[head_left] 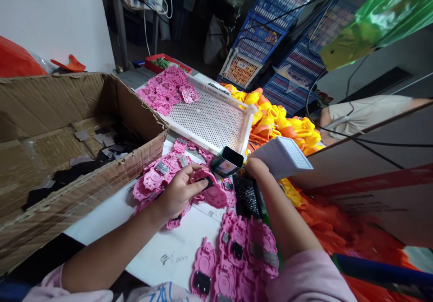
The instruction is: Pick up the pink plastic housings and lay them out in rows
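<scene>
My left hand [179, 191] grips a pink plastic casing [216, 196], its thumb pressed on a dark square piece [204, 183] in the casing. Just beyond stands a dark green open-topped box [227, 162]. My right hand [257, 167] is bent at the wrist beside a white box [282, 157] with a gridded side; its fingers are hidden, so their hold cannot be told. A pile of pink casings [154, 178], some with grey or black squares, lies left of my left hand. More pink casings [226, 279] are laid out in rows nearer me.
At left stands an open cardboard box [135, 171] with dark scraps inside. A white perforated tray [209, 117] holds pink pieces at the back. A black basket [248, 193] sits under my right arm. Yellow and orange items [280, 121] are heaped beyond; cables hang at right.
</scene>
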`<move>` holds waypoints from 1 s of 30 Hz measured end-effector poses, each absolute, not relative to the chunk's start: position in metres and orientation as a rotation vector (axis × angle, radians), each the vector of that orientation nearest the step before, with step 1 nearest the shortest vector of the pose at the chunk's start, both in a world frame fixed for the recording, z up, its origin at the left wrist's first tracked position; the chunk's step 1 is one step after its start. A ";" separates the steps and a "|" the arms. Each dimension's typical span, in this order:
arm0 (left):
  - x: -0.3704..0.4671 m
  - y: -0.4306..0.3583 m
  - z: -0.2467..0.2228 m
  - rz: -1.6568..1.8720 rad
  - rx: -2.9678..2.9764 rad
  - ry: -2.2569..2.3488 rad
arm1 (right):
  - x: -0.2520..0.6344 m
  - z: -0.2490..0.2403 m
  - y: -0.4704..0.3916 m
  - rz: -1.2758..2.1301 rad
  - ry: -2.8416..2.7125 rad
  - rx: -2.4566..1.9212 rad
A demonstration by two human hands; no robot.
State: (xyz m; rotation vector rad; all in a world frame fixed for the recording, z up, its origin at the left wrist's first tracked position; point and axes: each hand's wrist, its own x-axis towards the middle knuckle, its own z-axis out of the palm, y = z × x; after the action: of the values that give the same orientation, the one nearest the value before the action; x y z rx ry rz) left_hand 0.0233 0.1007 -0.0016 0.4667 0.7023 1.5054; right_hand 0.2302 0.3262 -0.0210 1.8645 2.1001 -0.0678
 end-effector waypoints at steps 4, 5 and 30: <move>0.024 0.100 0.002 1.490 0.403 0.717 | 0.232 0.007 0.306 -0.207 2.187 1.979; 0.024 0.100 0.003 1.487 0.387 0.723 | 0.234 0.014 0.296 -0.260 2.231 1.999; 0.037 0.094 -0.002 1.411 0.416 0.792 | 0.217 0.003 0.146 -2.344 2.372 2.054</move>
State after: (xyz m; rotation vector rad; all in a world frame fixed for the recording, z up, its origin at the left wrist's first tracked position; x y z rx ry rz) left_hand 0.0369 0.0940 -0.0021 0.4162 0.7919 1.4110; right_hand 0.2167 0.1462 0.0026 2.0540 2.3717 -2.3444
